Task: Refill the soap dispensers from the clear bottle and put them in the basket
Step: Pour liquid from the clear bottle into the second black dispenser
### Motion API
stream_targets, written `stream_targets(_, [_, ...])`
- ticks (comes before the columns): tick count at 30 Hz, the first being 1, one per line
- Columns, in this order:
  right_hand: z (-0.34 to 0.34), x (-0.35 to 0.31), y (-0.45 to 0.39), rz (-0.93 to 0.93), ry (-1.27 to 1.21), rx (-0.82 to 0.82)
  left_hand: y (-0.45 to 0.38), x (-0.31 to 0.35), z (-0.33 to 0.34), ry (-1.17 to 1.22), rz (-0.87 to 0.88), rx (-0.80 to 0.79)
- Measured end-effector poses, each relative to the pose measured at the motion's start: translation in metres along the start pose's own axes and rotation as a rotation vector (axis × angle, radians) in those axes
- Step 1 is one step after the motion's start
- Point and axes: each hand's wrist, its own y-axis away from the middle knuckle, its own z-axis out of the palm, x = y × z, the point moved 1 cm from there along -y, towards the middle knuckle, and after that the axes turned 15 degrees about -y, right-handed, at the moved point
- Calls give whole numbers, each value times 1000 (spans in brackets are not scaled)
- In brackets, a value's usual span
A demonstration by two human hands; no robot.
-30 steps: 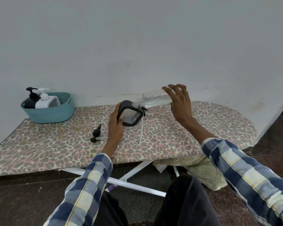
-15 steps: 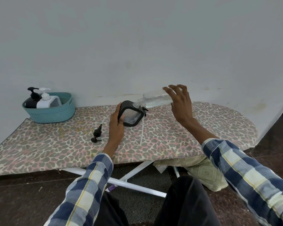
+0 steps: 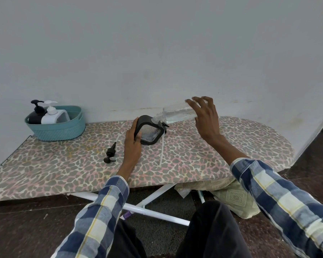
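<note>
Head view. Against the earlier frames almost nothing has moved: the clear bottle (image 3: 177, 114) keeps the same near-horizontal tilt, neck to the left, and the dispenser keeps its place. The right hand (image 3: 205, 118) grips the bottle's base end with curled fingers; the left hand (image 3: 133, 144) clasps the left side of the black dispenser (image 3: 149, 132), which stands near the middle of the ironing board (image 3: 231, 146). The bottle's mouth sits just at the dispenser's open top; whether they touch cannot be told. The dispenser's black pump head (image 3: 110, 153) lies on the board, left of the left hand. At far left, the teal basket (image 3: 63, 131) already holds a black dispenser (image 3: 35, 116) and a white dispenser (image 3: 52, 116). Judgement: to pour well, keep the mouth centred over the opening, raise the base slowly, and hold the dispenser steady.
</note>
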Motion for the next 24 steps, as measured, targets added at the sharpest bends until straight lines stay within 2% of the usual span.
stream_targets(24, [-5, -6, -5, -20, 22, -7, 0, -2, 0, 6, -3, 11])
